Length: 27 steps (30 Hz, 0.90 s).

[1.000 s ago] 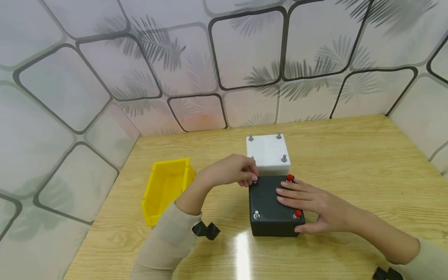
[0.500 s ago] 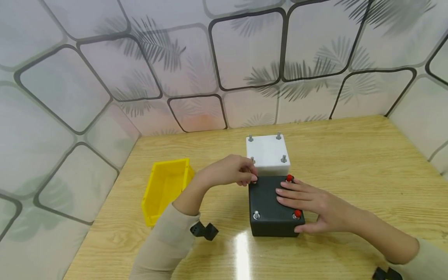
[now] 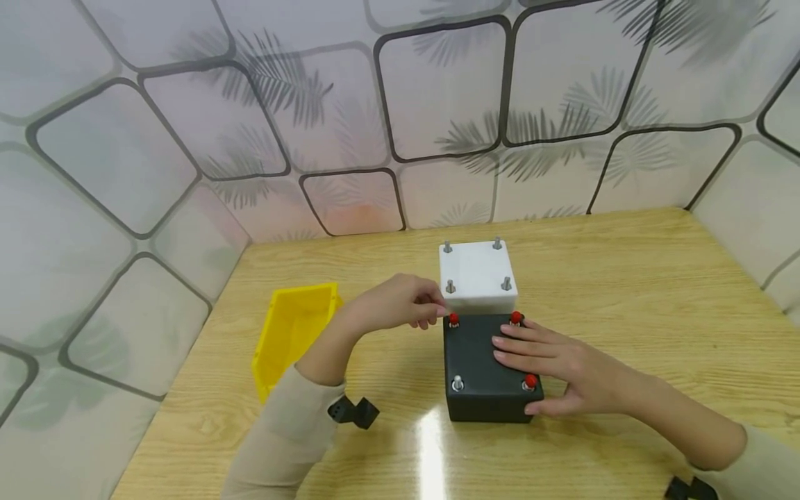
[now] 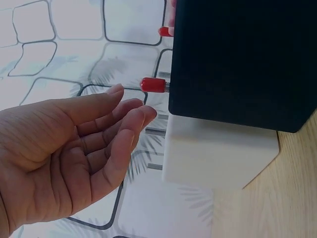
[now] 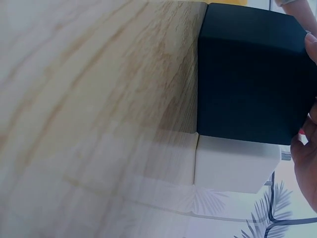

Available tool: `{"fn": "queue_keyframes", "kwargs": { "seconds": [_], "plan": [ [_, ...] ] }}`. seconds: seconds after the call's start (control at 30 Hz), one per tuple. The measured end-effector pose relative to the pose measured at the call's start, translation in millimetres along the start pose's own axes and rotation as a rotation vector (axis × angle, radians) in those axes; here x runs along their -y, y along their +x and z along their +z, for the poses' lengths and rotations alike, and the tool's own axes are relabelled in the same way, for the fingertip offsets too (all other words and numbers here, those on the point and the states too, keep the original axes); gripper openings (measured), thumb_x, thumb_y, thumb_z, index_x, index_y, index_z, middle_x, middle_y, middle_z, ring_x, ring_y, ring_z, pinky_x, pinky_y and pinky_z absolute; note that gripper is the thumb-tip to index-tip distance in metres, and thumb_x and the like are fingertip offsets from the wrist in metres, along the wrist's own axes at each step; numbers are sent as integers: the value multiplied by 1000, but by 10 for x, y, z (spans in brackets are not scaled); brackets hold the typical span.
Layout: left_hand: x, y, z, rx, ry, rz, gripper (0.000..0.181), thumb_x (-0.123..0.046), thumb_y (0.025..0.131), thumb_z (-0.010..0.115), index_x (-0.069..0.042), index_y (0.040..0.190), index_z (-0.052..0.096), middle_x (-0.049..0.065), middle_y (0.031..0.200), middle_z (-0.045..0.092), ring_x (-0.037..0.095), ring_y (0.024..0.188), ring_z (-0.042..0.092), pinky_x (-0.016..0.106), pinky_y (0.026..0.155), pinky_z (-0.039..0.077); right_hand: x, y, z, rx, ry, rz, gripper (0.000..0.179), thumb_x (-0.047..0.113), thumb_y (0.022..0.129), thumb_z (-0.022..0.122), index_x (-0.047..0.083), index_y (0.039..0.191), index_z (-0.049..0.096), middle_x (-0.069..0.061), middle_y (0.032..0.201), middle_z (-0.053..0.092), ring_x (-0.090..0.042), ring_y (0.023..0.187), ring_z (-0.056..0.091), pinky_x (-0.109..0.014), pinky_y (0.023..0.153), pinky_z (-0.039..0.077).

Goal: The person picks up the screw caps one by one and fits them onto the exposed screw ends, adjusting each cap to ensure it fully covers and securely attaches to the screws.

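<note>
A gap between left hand [image 4: 74, 144] and far-left red cap [image 4: 152, 85] is shown in left wrist view; hard to make out in head view. Left hand loosely half-open, nothing held. Black box [image 3: 478, 357], near side of white box [image 3: 478, 267], is touched by right hand [image 3: 569, 364], fingers straight.

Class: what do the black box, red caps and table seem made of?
Black box: probably satin plastic, or painted metal; smooth, evenly coloured faces.
Red caps: likely glossy plastic or rubber; highlights show.
Table: wood or wood-look laminate, shiny; visible grain, bright reflection.
</note>
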<state>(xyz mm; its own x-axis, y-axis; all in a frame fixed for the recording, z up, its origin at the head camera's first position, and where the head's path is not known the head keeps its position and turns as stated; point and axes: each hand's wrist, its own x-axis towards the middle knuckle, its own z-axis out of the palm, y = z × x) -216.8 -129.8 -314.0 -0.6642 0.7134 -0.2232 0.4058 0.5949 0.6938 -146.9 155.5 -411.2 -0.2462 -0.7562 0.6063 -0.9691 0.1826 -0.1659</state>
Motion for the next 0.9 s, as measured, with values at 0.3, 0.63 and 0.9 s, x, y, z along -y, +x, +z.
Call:
{"fn": "queue_keyframes", "kwargs": {
  "seconds": [0.3, 0.63, 0.9],
  "plan": [
    [-16, -81, -40, -17, 15, -12, 9, -15, 94, 58, -10, 96, 66, 1, 80, 64, 14, 70, 63, 29, 64, 55, -10, -3, -6, 1, -2, 11, 67, 41, 82, 72, -3, 130, 54, -15, 137, 51, -29, 135, 38, -33, 116, 19],
    [63, -194, -82, -27, 43, -52, 8, -14, 94, 57, -12, 96, 65, 0, 78, 64, 17, 69, 64, 27, 60, 54, -19, -8, -2, 3, -10, -3, 70, 40, 79, 75, -3, 130, 54, -15, 137, 51, -29, 133, 40, -33, 116, 19],
    [120, -292, -113, -40, 7, -101, 8, -16, 94, 59, -13, 96, 66, 0, 77, 65, 18, 70, 64, 29, 60, 55, -12, 0, -10, 9, -10, -5, 70, 40, 80, 74, -3, 130, 54, -15, 138, 51, -29, 133, 40, -33, 116, 19]
  ]
}}
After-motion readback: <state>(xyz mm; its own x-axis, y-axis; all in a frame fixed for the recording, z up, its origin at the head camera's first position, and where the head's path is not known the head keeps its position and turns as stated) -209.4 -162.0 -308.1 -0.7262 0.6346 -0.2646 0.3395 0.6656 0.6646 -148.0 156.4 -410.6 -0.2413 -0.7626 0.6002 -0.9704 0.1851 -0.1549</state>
